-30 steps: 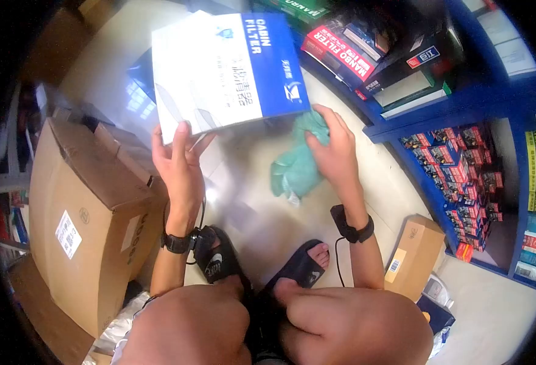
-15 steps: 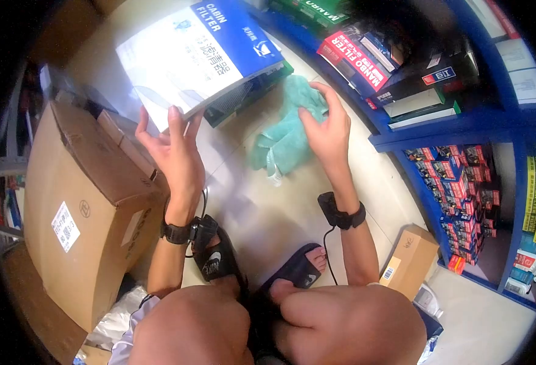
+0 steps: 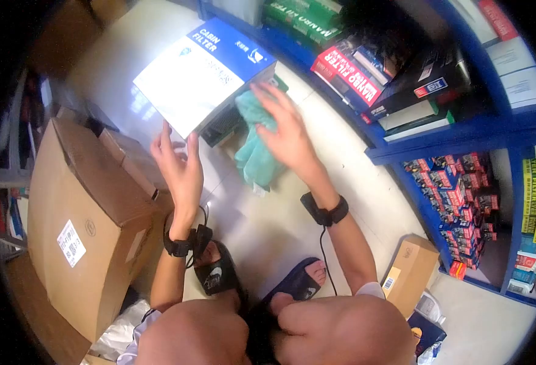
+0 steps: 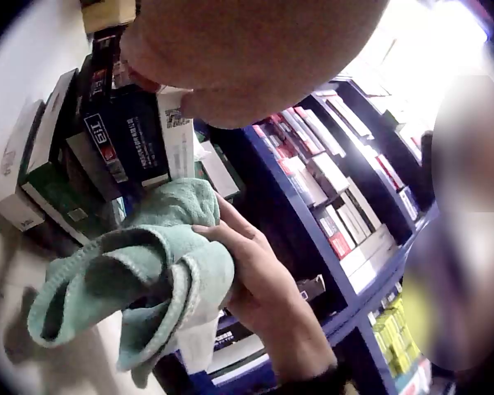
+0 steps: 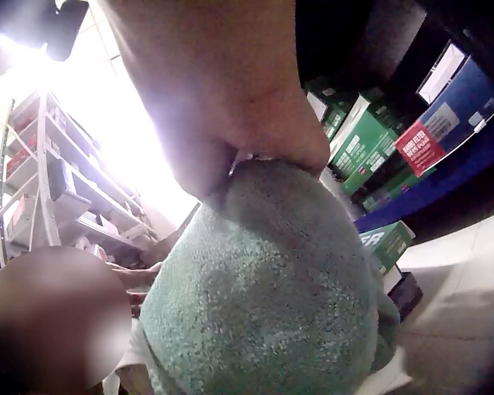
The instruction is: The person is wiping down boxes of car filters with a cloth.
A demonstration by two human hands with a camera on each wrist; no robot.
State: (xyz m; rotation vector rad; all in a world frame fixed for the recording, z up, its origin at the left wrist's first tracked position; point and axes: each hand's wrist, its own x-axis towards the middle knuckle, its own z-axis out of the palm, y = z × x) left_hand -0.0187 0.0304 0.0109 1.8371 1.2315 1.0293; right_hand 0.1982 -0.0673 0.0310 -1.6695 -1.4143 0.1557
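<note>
A white and blue cabin filter box [image 3: 186,85] lies tilted in the head view, above a dark green box [image 3: 222,125]. At its near corner is my left hand [image 3: 181,173], thumb and fingers extended and spread, fingertips right at the box's lower edge. My right hand [image 3: 289,137] holds a green cloth [image 3: 257,152] close by the box's right side. The left wrist view shows the cloth [image 4: 181,239] bunched in folds, with the right thumb and fingers on it. In the right wrist view the cloth [image 5: 263,271] hides most of the fingers.
Blue shelving [image 3: 438,143] on the right holds several filter boxes, including a red one [image 3: 347,76]. A large cardboard carton [image 3: 79,219] stands at the left. A smaller carton [image 3: 411,267] lies on the floor near the right knee.
The cabin filter box has come down and rotated, and the left fingers have loosened at its corner. The right hand has carried the cloth leftward, toward the box's side.
</note>
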